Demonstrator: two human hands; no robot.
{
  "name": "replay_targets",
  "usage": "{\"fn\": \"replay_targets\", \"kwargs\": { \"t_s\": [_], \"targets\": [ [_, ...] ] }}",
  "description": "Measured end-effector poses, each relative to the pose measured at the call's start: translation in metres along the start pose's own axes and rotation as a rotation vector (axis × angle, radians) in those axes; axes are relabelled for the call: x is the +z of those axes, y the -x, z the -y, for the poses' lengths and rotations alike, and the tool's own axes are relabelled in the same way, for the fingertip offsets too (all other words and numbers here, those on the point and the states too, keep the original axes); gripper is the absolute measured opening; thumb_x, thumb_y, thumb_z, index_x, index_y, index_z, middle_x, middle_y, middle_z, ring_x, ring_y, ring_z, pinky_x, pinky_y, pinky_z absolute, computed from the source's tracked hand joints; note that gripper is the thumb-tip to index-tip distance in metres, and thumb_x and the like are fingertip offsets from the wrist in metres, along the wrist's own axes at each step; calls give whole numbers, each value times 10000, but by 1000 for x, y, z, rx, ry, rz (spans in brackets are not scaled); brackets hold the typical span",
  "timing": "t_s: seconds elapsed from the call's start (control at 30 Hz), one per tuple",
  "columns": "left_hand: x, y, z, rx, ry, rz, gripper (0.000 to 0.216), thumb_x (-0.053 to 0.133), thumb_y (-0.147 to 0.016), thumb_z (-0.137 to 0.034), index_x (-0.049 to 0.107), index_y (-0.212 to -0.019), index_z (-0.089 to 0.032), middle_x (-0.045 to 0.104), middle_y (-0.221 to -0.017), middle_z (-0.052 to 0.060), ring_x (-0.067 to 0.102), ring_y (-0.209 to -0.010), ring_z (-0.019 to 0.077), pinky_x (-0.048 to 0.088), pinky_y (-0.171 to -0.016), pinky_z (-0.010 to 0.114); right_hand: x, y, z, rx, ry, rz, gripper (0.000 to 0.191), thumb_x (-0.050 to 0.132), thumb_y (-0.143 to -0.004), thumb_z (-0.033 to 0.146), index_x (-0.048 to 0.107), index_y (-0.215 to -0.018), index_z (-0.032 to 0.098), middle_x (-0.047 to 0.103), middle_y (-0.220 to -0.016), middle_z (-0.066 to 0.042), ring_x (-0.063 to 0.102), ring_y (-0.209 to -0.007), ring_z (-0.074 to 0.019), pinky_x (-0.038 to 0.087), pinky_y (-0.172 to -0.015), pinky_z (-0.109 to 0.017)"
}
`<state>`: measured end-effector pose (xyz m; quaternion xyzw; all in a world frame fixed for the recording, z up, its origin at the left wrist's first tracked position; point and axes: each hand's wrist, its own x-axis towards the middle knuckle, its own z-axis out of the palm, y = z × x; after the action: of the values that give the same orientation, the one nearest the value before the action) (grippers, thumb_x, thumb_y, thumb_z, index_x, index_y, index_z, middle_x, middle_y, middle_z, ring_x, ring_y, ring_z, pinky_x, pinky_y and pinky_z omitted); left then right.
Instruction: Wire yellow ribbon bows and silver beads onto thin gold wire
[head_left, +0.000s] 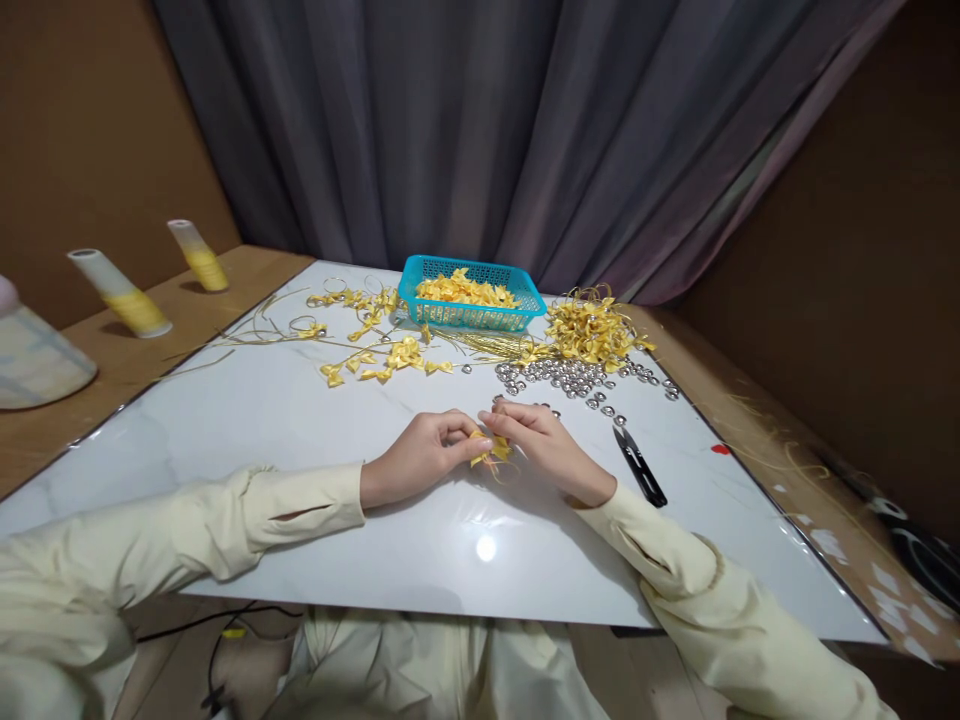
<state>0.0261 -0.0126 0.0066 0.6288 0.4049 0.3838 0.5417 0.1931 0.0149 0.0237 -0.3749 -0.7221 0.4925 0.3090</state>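
My left hand (420, 455) pinches a small yellow ribbon bow (496, 447) between thumb and fingertips, just above the white tabletop. Thin golden cord ends and a reddish strand hang from the bow. Close on its right is my right hand (551, 445), with thumb and index finger pressed together; whatever they hold is too small to make out. Beyond the hands lie loose yellow bows (405, 352) and many shiny silver rings or beads (566, 375). A pair of black thread snips (637, 465) rests to the right of my right hand.
A blue plastic basket (472, 320) full of yellow bows stands at the back, beside a heap of bows on cords (596, 330). Thread cones (124, 295) and a pale container (37, 350) are on the left. Scissors (926, 560) lie on the right ledge.
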Motion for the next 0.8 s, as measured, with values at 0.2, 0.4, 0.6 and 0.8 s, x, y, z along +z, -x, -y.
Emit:
{"fn": "replay_targets", "kwargs": {
  "t_s": [0.2, 0.4, 0.6, 0.8],
  "targets": [
    [-1, -1, 1, -20, 56, 31, 233, 598, -772, -342, 598, -732, -113, 645, -756, 50, 583, -711, 143, 449, -674, 263, 1, -1, -3, 10, -40, -17, 343, 501, -831, 325, 413, -542, 163, 378, -557, 47, 354, -555, -83, 282, -565, -237],
    [-2, -1, 6, 25, 8, 9, 205, 598, -784, -313, 605, -741, -112, 640, -780, 53, 586, -711, 141, 453, -667, 270, 3, -4, -6, 143, -178, -23, 314, 536, -790, 315, 419, -543, 160, 370, -542, 48, 334, -539, -78, 258, -545, -241],
    [-3, -1, 5, 70, -61, 0, 202, 585, -792, -305, 615, -745, -111, 633, -804, 63, 593, -745, 152, 460, -691, 283, 4, -5, -9, 233, -289, -30, 305, 576, -745, 312, 405, -539, 165, 317, -523, 63, 307, -524, -75, 238, -533, -241],
    [-3, 0, 4, 91, -112, 1, 214, 579, -798, -318, 628, -723, -123, 624, -812, 56, 578, -740, 145, 450, -710, 279, 1, -2, 1, 107, -87, -26, 359, 544, -782, 371, 394, -527, 167, 346, -533, 53, 324, -540, -82, 267, -561, -246]
  ]
}}
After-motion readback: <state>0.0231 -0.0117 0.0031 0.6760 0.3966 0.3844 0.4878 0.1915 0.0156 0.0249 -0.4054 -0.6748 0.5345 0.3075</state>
